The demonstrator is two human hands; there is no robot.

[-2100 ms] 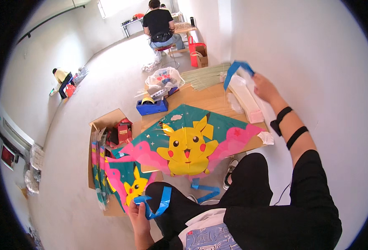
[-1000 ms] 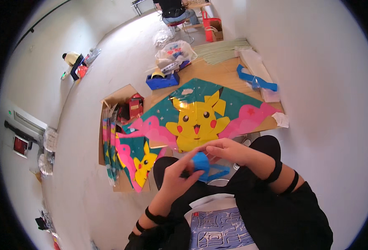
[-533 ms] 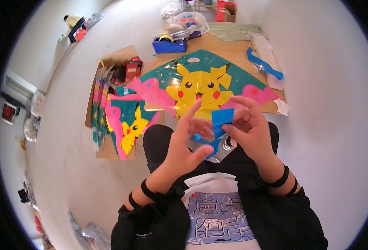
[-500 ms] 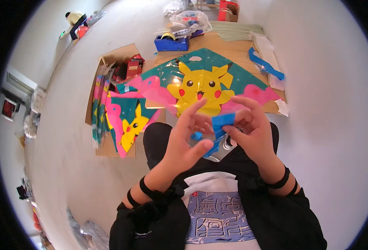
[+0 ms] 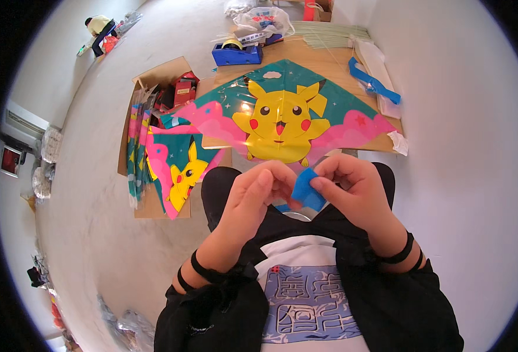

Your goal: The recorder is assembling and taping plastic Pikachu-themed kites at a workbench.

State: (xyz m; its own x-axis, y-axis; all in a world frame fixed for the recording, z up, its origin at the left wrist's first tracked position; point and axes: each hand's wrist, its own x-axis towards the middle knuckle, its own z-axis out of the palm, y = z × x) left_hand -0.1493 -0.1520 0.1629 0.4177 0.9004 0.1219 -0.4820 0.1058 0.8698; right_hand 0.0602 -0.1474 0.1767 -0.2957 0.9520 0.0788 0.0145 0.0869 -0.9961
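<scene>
Both hands meet over my lap, pinching a folded blue ribbon strip (image 5: 308,189). My left hand (image 5: 256,193) grips its left edge with thumb and fingers. My right hand (image 5: 352,186) holds the right side. In front of my knees a teal and pink kite (image 5: 282,114) with a yellow cartoon figure lies flat on a cardboard sheet (image 5: 323,58).
A stack of similar kites (image 5: 165,164) lies on cardboard at the left. A blue tape dispenser (image 5: 236,54), a plastic bag (image 5: 262,20) and thin sticks (image 5: 335,36) sit beyond the kite. More blue ribbon (image 5: 373,85) lies at the right. A person (image 5: 97,26) crouches far left.
My right hand came back from the ribbon pile at the right and both hands joined at my lap on the blue strip. My head tilted further down.
</scene>
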